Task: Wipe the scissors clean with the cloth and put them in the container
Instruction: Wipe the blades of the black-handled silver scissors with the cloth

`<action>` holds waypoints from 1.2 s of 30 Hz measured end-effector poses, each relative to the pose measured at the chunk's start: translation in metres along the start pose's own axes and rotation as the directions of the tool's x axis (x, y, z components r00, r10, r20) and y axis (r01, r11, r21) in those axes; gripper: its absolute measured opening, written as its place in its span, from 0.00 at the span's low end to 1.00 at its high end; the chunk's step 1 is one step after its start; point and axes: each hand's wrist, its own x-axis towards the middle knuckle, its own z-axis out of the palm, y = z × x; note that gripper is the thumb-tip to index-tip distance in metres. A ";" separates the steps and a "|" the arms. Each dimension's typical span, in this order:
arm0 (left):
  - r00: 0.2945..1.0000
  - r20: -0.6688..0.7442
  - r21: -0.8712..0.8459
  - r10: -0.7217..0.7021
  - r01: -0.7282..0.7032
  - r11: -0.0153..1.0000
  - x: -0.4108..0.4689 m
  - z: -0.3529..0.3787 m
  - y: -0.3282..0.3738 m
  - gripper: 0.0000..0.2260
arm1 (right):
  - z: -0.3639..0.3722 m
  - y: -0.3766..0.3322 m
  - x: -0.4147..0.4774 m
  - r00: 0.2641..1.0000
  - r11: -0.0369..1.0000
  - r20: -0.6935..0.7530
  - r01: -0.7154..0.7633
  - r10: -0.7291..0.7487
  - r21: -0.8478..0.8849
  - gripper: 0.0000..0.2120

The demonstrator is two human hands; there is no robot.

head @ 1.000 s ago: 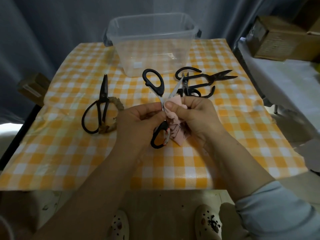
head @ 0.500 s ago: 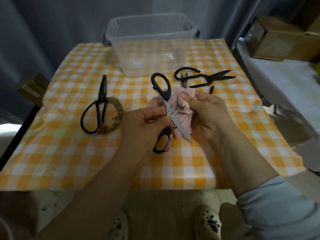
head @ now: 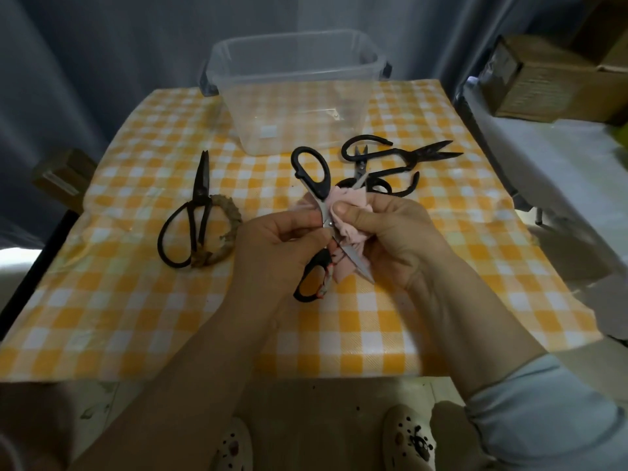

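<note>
Black-handled scissors [head: 314, 178] with silver blades are spread open above the middle of the checked table. My left hand [head: 282, 243] pinches them at the pivot. My right hand [head: 390, 232] holds a bunched pink cloth [head: 350, 212] against one blade, thumb pressing near the pivot. One blade tip points down to the right below the cloth. A clear plastic container [head: 295, 93] stands at the table's far edge.
Old black scissors [head: 193, 212] lie at the left beside a rope ring [head: 227, 229]. More black scissors [head: 397, 161] and small snips [head: 360, 164] lie behind my hands. Cardboard boxes [head: 543, 79] sit at the right, off the table [head: 102, 317].
The scissors were turned so a blade now points down to the right. My right hand slid the cloth along the blade toward the pivot.
</note>
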 end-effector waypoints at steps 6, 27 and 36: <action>0.999 0.037 -0.012 0.006 -0.005 1.000 -0.001 0.002 0.002 0.09 | 0.002 -0.003 0.003 0.999 0.999 0.002 0.044 -0.044 0.021 0.07; 0.995 0.036 -0.135 -0.090 0.094 0.986 0.007 -0.008 0.004 0.08 | -0.019 -0.019 0.011 0.978 0.997 -0.210 0.016 0.001 0.076 0.11; 1.000 -0.021 -0.052 0.021 -0.022 0.998 0.007 -0.004 -0.001 0.10 | -0.005 -0.001 0.003 0.978 0.990 0.210 0.034 -0.005 -0.137 0.18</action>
